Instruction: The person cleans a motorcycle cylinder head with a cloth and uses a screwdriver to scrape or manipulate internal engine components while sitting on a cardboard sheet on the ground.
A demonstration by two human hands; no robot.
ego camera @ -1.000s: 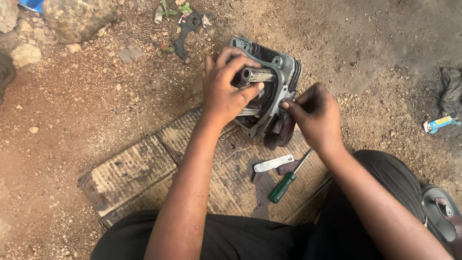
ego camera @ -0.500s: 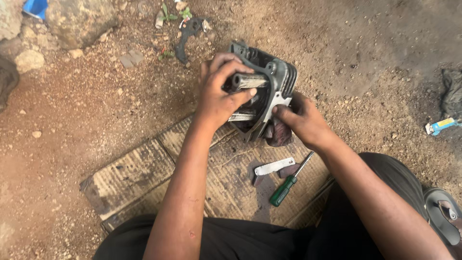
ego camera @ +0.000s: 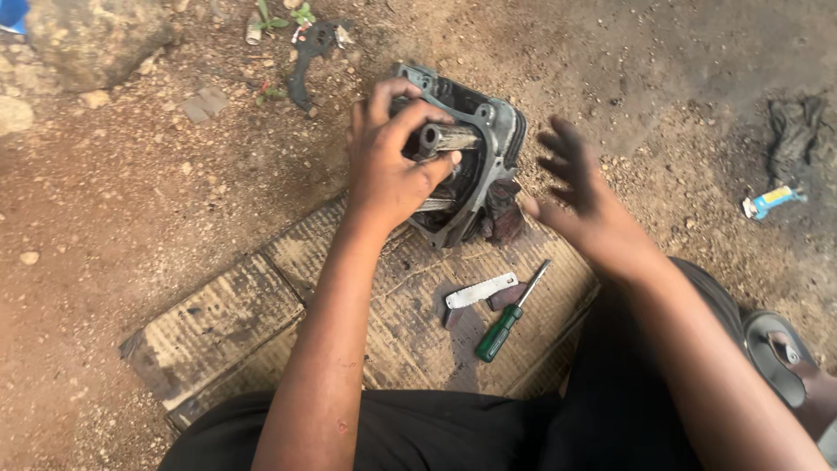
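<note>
A dark grey metal engine part (ego camera: 488, 139) stands tilted on a worn cardboard sheet (ego camera: 218, 323) on the dirt. My left hand (ego camera: 388, 166) grips it from the left, fingers wrapped round a short metal tube (ego camera: 445, 138) at its middle. My right hand (ego camera: 580, 196) hovers to the right of the part, fingers spread, holding nothing and not touching it. A dark brown lump (ego camera: 504, 218) lies against the part's lower right edge.
A green-handled screwdriver (ego camera: 507, 314) and a short flat metal blade (ego camera: 479, 290) lie on the cardboard near my knees. A black metal piece (ego camera: 309, 52) and stones (ego camera: 96, 39) lie at the back left. A dark rag (ego camera: 793, 126), small blue tube (ego camera: 772, 201) and sandal (ego camera: 785, 358) sit right.
My right hand has let go of the engine part and pulled back to the right with its fingers opened. My left hand keeps its grip; the part is tilted a little differently.
</note>
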